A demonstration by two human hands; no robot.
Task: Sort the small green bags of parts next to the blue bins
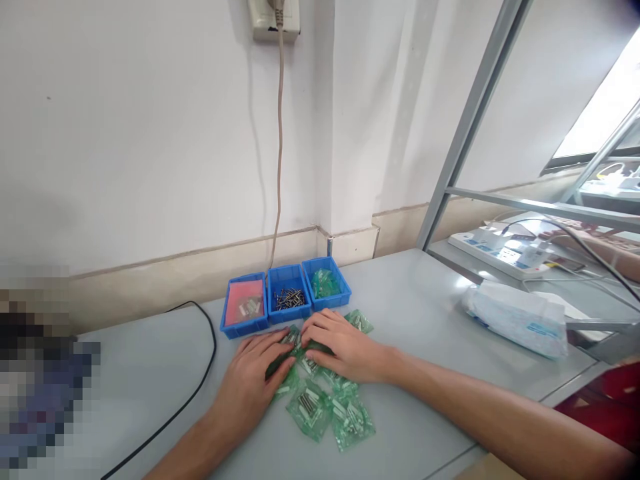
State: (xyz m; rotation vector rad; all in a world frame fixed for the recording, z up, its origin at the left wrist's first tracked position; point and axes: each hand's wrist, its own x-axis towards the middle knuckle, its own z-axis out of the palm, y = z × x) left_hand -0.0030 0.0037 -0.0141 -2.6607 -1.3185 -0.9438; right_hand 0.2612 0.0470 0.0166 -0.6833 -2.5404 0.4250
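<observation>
Several small clear-green plastic bags lie in a loose pile on the grey table, with metal screws and white pieces showing inside. My left hand curls over the pile's left side, its thumb and fingers closed around a green bag partly hidden beneath them. From the right, my right hand bends its fingers and thumb over another green bag at the top of the pile. Fingertips of both hands are close together. Just behind them stand three blue bins: a left bin, a middle bin and a right bin.
Pink material and small light pieces fill the left bin; loose screws lie in the middle one, green plastic in the right. A black cable crosses the table. A white-blue packet, a power strip and a metal frame are rightward.
</observation>
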